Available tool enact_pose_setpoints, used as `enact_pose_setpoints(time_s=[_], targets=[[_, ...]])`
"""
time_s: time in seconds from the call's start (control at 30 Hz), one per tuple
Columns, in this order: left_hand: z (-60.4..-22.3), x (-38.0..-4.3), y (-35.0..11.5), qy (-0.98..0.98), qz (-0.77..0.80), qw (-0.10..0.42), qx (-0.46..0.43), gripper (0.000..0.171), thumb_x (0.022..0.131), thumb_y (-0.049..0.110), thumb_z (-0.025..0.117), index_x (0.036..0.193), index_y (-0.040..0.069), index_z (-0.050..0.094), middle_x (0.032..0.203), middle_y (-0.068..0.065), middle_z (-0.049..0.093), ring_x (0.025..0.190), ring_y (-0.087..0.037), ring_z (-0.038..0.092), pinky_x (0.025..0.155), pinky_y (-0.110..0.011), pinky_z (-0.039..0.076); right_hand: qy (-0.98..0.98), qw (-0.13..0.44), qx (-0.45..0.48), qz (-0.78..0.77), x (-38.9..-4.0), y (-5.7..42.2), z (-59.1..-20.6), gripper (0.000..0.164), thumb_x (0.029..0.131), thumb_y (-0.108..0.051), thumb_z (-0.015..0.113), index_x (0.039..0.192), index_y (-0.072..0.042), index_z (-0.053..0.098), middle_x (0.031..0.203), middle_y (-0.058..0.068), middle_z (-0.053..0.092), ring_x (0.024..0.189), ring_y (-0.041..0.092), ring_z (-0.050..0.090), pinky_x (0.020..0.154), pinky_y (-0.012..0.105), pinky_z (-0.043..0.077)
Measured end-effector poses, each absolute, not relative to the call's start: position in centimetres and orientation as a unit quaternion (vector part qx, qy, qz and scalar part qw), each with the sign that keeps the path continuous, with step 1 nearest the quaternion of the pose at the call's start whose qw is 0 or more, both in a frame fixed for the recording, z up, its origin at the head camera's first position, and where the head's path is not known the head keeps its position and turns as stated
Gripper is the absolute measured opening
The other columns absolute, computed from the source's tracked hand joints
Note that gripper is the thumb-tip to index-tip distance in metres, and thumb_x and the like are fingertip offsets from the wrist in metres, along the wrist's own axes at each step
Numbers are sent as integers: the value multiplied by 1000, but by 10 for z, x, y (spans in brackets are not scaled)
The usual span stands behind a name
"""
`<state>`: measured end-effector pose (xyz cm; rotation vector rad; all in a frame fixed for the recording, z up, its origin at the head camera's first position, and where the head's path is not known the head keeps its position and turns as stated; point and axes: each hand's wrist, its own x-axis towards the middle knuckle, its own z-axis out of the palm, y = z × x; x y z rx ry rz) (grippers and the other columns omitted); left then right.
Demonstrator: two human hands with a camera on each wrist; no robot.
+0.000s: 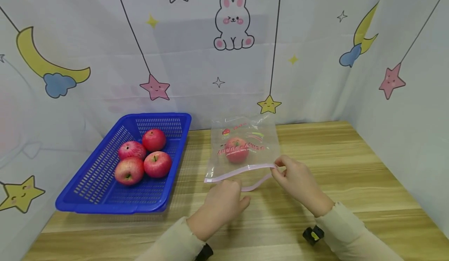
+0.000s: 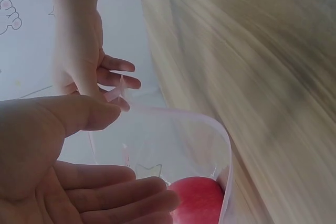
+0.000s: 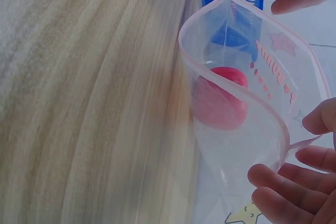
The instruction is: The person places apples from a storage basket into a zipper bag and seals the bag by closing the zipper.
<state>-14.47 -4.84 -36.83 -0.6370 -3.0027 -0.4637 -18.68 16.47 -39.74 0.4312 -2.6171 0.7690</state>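
A clear zip bag (image 1: 218, 163) with a pink rim and printed lettering lies on the table, its mouth spread towards me. Inside it sits one red apple (image 1: 235, 156); the right wrist view also shows this apple (image 3: 223, 106) through the plastic. My right hand (image 1: 298, 181) pinches the right corner of the bag's mouth between thumb and fingers. My left hand (image 1: 221, 202) is in front of the mouth with its thumb apart from its fingers. In the left wrist view that hand (image 2: 79, 166) has extended fingers and holds nothing.
To the left stands a blue plastic basket (image 1: 175, 175) holding several red apples (image 1: 158, 164). The wooden table (image 1: 350, 198) reaches back to a white curtain (image 1: 308, 85) with cartoon prints. A small black object (image 1: 313, 235) is by the right sleeve.
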Motion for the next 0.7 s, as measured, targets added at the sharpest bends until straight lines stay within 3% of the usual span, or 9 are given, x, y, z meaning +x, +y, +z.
enact_pose_setpoints(time_s=[0.37, 0.7], targets=[[-363, -144, -56, -967, -166, 14, -195, 29, 81, 30, 69, 79, 2, 62, 66, -2, 55, 48, -10, 43, 40, -22, 36, -931, 201, 153, 264, -187, 165, -398, 13, 82, -16, 66, 90, -7, 64, 86, 8, 71, 59, 6, 62, 50, 21, 45], [-362, -145, -63, -963, -161, 80, -203, 25, 78, 26, 70, 75, 3, 62, 63, -4, 58, 47, -10, 41, 41, -23, 35, -932, 195, 154, 263, -187, 167, -400, 14, 82, -16, 66, 91, -5, 63, 87, 9, 72, 58, 5, 61, 49, 20, 45]])
